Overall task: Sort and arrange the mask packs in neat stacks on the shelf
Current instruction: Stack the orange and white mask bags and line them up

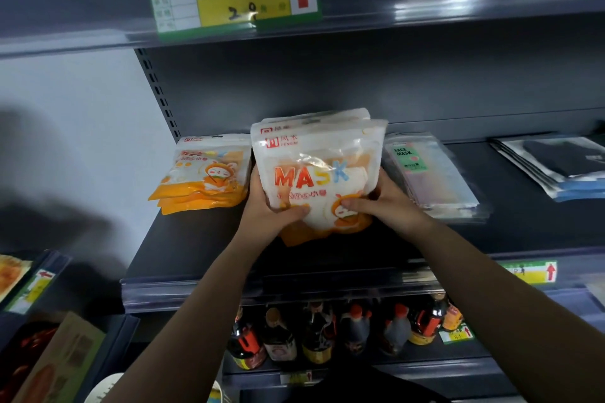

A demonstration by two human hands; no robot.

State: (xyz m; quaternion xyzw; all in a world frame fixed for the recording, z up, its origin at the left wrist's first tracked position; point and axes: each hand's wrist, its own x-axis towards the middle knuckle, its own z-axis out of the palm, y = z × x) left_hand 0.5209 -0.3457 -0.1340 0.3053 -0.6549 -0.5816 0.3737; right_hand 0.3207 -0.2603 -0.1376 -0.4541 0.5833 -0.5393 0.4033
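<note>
Mask packs tilted upright, gripped between both hands' fingers.

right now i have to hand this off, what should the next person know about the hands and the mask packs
Left hand and right hand both grip a bundle of white-and-orange MASK packs, held upright above the shelf.
Done: orange bunny packs stacked at the left; FACE MASK packs and dark packs stacked at the right.
Left: square the held bundle and set it down between them.
</note>
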